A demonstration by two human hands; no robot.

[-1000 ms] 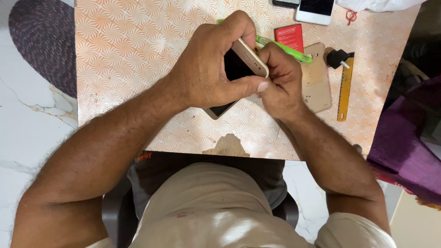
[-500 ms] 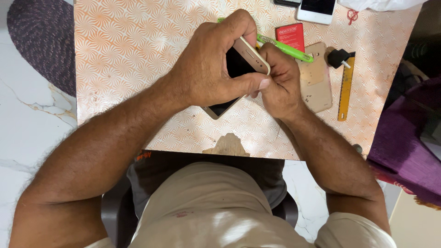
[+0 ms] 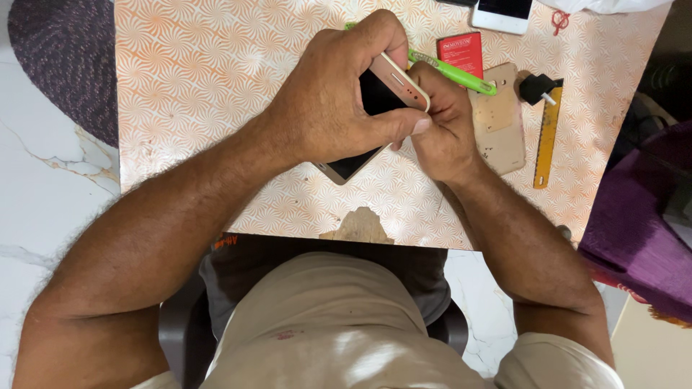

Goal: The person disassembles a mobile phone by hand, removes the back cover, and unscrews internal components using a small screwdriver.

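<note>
both hands (image 3: 339, 101) on phone (image 3: 393, 79), mid-table (image 3: 187, 86)

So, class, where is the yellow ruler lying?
The yellow ruler lies on the table's right side, just right of the tan phone cover.

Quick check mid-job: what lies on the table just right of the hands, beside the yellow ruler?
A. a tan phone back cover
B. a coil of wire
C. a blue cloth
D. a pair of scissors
A: a tan phone back cover lies flat between the right hand and the yellow ruler.
</note>
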